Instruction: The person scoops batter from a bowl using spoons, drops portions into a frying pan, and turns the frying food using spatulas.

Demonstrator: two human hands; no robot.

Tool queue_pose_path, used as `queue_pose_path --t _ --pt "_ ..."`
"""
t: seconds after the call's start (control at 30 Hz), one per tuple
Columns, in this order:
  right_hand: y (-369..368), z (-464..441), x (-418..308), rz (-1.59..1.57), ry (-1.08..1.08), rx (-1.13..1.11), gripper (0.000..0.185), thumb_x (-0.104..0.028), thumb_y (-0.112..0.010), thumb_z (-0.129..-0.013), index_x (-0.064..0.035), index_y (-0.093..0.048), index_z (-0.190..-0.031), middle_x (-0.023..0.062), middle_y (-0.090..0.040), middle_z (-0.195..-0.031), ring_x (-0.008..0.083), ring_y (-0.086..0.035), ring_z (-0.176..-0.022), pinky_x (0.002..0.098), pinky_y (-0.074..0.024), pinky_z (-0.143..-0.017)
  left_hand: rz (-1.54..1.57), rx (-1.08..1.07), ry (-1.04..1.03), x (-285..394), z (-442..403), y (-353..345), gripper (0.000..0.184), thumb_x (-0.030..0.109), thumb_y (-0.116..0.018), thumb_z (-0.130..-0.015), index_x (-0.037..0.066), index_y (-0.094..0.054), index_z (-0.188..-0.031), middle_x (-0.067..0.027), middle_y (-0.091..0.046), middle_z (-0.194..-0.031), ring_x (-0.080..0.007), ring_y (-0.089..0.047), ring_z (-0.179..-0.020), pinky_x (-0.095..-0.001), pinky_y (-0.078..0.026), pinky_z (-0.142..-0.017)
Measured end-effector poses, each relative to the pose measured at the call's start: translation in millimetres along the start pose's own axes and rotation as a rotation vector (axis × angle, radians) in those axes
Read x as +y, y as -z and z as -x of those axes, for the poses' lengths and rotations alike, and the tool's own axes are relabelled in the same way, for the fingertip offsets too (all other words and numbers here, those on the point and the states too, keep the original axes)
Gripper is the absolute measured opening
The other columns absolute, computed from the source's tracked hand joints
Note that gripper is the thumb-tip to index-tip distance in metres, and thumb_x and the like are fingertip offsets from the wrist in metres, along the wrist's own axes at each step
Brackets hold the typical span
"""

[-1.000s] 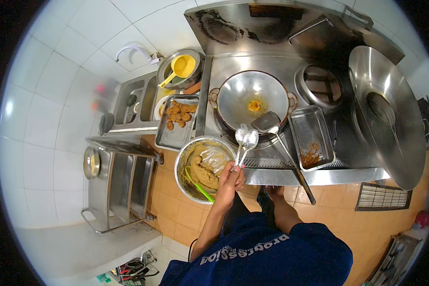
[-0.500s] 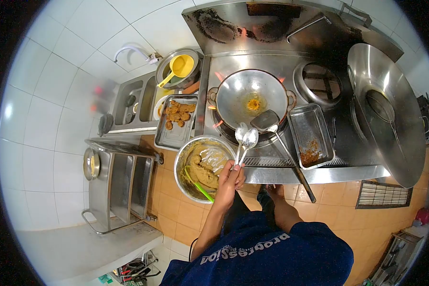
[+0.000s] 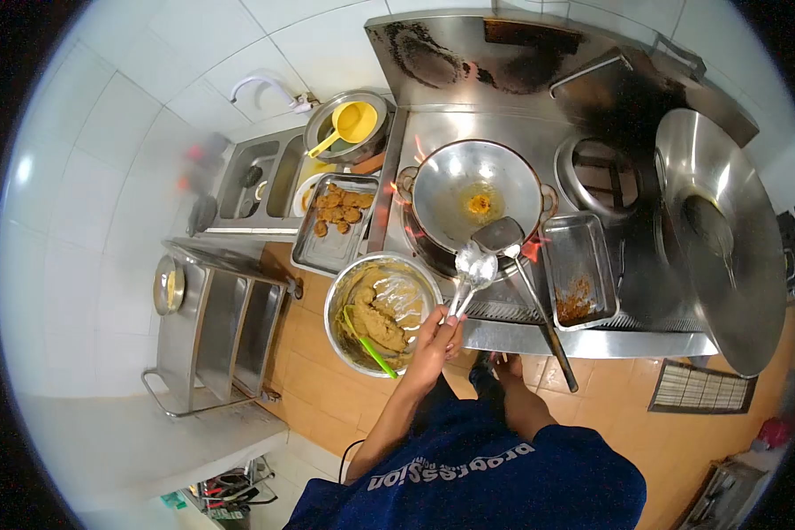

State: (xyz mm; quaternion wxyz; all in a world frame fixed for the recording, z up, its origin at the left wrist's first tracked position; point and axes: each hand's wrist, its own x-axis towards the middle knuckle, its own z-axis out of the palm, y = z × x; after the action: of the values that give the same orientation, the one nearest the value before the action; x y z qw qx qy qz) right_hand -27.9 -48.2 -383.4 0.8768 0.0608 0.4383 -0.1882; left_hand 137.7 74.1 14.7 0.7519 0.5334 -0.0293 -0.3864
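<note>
Left grip [image 3: 439, 336] closed around two spoons [image 3: 474, 264], near wok [image 3: 450, 190], right of batter bowl [image 3: 429, 296]; right grip [image 3: 505, 363] by near edge of stove [image 3: 574, 340], opening cannot tell

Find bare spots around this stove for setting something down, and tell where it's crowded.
Bare steel lies between the wok and the back panel, though flames flank the wok. The near end of the tray holding browned pieces is free too. Crowded: the wok's front edge, with spatula, spoons and left hand.
</note>
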Motion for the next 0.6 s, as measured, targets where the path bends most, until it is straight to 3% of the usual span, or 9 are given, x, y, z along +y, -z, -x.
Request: queue_pose_path --t 0.13,0.27,0.37,0.6 --pt "-11.1 17.3 -5.6 0.26 0.002 -0.124 0.027 -0.029 -0.066 -0.085 -0.0141 -0.06 -0.107 0.0003 -0.057 -0.104 0.021 -0.051 -0.096 0.0393 -0.0513 -0.076 -0.096 -0.039 0.004 -15.3 2.1 4.1 0.017 0.022 -0.044 -0.099 0.006 -0.049 -0.101 0.0051 -0.032 -0.06 -0.0042 -0.028 -0.05 -0.0216 -0.023 -0.046" --pt "-17.2 27.4 -4.5 0.205 0.016 0.013 0.023 -0.027 -0.064 -0.086 -0.0139 -0.059 -0.103 0.0002 -0.056 -0.103 0.0207 -0.051 -0.095 0.0394 -0.0509 -0.075 -0.06 -0.004 0.022 -24.3 13.2 -0.1 0.018 0.022 -0.043 -0.1 0.006 -0.05 -0.101 0.0046 -0.032 -0.06 -0.0051 -0.029 -0.051 -0.022 -0.023 -0.047" --pt "-26.2 31.3 -6.1 0.311 -0.014 -0.051 0.022 -0.03 -0.063 -0.086 -0.0135 -0.059 -0.1 0.0 -0.055 -0.099 0.0197 -0.051 -0.094 0.0383 -0.0498 -0.074 -0.109 -0.035 0.055 -19.9 19.9 0.8 0.018 0.022 -0.043 -0.1 0.005 -0.05 -0.1 0.0044 -0.033 -0.06 -0.0055 -0.029 -0.052 -0.0222 -0.024 -0.048" --pt "-26.2 15.3 -0.7 0.242 -0.078 -0.016 0.024 -0.033 -0.062 -0.085 -0.0141 -0.059 -0.099 0.0004 -0.055 -0.096 0.0188 -0.052 -0.092 0.0373 -0.0494 -0.071 -0.315 -0.212 0.09 7.6 14.7 25.8 0.018 0.022 -0.042 -0.1 0.006 -0.05 -0.097 0.0051 -0.034 -0.065 -0.0052 -0.03 -0.057 -0.0215 -0.024 -0.051"
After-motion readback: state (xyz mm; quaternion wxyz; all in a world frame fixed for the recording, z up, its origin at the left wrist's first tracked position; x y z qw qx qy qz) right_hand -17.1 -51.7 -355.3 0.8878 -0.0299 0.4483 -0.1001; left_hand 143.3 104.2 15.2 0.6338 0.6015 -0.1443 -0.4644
